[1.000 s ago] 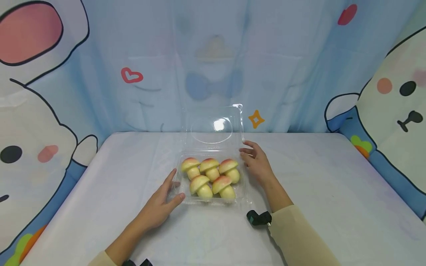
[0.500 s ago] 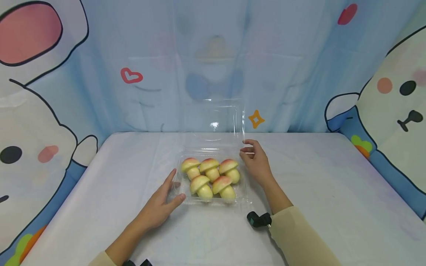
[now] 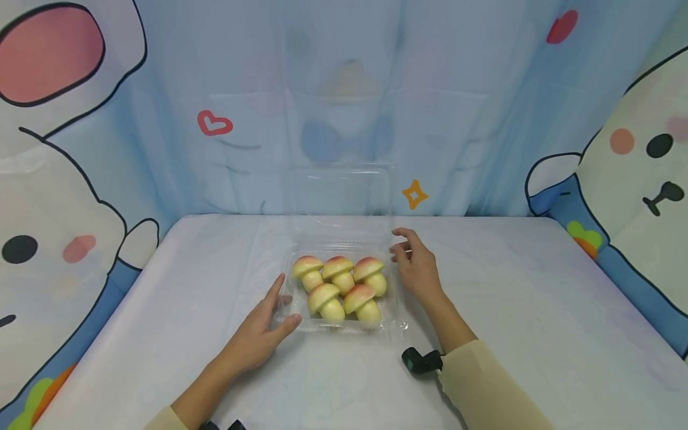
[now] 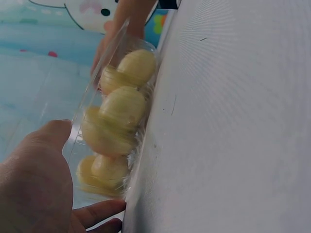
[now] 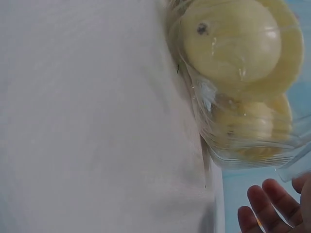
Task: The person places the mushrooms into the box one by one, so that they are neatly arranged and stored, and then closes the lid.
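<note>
A clear plastic clamshell box (image 3: pixel 395 310) sits on the table, its hinged lid (image 3: pixel 341 170) raised at the back. Inside are several yellow mushroom-shaped pieces (image 3: pixel 369 275) with reddish tops, in two rows. At the box's left side my left hand (image 3: pixel 257 335) rests with fingers straight and thumb spread toward the front corner; in the left wrist view its thumb and fingertips lie at the box's rim and base. Beside the back right corner is my right hand (image 3: pixel 418 267), fingers loosely bent and holding nothing. The right wrist view shows its fingers (image 5: pixel 262 204) apart from the box wall.
A white cloth covers the table (image 3: pixel 510 286). Behind it hangs a blue printed curtain (image 3: pixel 457 89) with cartoon figures at both sides. A black wrist device (image 3: pixel 421 361) sits by the right sleeve (image 3: pixel 484 382).
The lid has tilted slightly and its bright reflection has gone. My right hand has drawn a little to the right, away from the lid's edge. The left hand stays nearly still.
</note>
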{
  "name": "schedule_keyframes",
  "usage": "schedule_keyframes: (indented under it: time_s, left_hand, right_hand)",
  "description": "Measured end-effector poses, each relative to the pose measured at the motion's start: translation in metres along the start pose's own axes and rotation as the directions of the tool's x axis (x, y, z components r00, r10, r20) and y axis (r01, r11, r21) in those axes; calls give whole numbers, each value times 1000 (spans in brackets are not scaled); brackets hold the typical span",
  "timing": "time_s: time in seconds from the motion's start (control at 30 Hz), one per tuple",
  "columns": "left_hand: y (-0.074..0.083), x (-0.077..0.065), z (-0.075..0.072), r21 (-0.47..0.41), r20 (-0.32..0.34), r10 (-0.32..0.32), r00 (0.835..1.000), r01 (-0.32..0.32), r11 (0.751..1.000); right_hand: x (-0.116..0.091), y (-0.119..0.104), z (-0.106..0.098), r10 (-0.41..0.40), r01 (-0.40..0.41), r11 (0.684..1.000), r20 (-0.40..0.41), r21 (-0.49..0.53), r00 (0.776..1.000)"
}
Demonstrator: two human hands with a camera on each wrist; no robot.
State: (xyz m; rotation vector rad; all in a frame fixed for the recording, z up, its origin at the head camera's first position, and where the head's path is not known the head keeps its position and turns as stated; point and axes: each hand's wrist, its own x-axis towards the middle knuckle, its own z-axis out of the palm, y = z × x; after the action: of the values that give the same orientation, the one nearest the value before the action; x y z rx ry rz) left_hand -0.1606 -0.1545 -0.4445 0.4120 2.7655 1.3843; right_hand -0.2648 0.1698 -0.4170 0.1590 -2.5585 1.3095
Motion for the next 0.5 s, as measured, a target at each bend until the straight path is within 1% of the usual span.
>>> schedule_keyframes:
  time_s: [0.23, 0.43, 0.5]
  left_hand:
    - [1, 1, 1, -5, -3, 0, 1000, 0, 1000]
    - [2, 0, 1, 0, 0, -13, 1000, 13, 1000]
    - [3, 0, 1, 7, -3, -14, 1000, 14, 1000]
  right_hand:
    - [-5, -1, -5, -17, 17, 1000, -2, 19, 1000]
    - [-9, 3, -9, 10, -12, 999, 28, 46, 1000]
    - [-11, 4, -11, 17, -19, 999, 44, 41, 999]
